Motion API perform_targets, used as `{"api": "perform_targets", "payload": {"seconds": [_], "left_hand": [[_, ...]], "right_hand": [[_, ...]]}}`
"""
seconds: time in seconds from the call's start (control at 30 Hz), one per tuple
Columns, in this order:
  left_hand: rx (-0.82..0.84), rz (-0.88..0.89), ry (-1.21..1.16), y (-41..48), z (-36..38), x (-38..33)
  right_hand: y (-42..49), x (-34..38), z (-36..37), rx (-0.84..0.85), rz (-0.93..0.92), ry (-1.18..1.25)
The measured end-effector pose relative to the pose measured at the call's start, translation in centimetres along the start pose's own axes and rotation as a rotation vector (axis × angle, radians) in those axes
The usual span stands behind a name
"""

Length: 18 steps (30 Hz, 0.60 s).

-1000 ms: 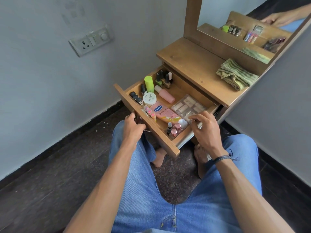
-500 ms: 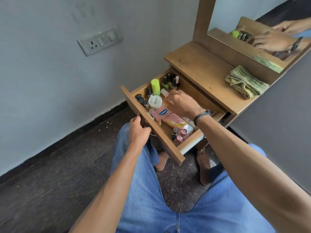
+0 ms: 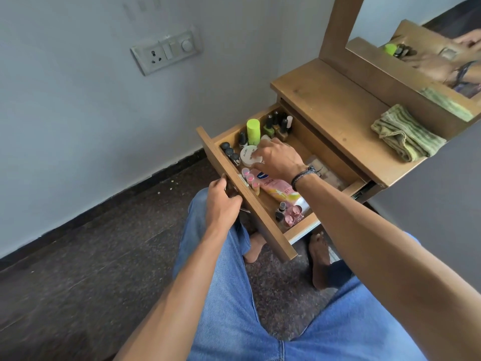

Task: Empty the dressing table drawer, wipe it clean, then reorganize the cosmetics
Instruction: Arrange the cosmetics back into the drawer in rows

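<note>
The wooden drawer [image 3: 265, 230] of the dressing table [image 3: 338, 105] stands pulled out, full of cosmetics. My left hand [image 3: 223, 201] grips the handle on the drawer front. My right hand [image 3: 276, 157] reaches into the drawer, its bent fingers over a white round jar [image 3: 247, 155] and a mostly hidden pink bottle; what it holds, if anything, is hidden. A lime green tube [image 3: 253, 131] and nail polish bottles [image 3: 278, 125] stand at the back. A pink Vaseline tube [image 3: 278, 188] lies mid-drawer, small pink bottles [image 3: 291, 216] in the near corner.
A folded green striped cloth [image 3: 406, 134] lies on the table top at the right, below the mirror [image 3: 416, 35]. A clear compartment box [image 3: 325, 173] sits in the drawer behind my wrist. A wall socket [image 3: 166, 52] is at the left. My knees and bare feet are under the drawer.
My right hand left the drawer's right side and reached in toward the back left, onto the jar and pink bottle. My left hand stays on the handle. The view has tilted.
</note>
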<state>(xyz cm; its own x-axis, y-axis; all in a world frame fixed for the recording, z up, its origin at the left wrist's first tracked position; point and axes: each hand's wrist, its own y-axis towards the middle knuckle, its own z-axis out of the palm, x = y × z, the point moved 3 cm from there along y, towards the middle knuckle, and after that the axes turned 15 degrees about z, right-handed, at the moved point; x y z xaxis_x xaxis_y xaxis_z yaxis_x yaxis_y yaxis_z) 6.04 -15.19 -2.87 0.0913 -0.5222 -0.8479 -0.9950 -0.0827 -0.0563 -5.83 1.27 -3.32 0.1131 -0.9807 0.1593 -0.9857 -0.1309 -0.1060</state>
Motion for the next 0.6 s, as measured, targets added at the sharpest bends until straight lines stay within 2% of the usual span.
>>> {"api": "perform_targets", "payload": {"seconds": [0.37, 0.6], "left_hand": [[-0.008, 0.001, -0.003, 0.1, 0.0, -0.1], [-0.011, 0.002, -0.004, 0.0, 0.1, -0.2]], "right_hand": [[0.3, 0.9, 1.4, -0.126, 0.101, 0.036], [0.7, -0.7, 0.4, -0.09, 0.111, 0.014]]}}
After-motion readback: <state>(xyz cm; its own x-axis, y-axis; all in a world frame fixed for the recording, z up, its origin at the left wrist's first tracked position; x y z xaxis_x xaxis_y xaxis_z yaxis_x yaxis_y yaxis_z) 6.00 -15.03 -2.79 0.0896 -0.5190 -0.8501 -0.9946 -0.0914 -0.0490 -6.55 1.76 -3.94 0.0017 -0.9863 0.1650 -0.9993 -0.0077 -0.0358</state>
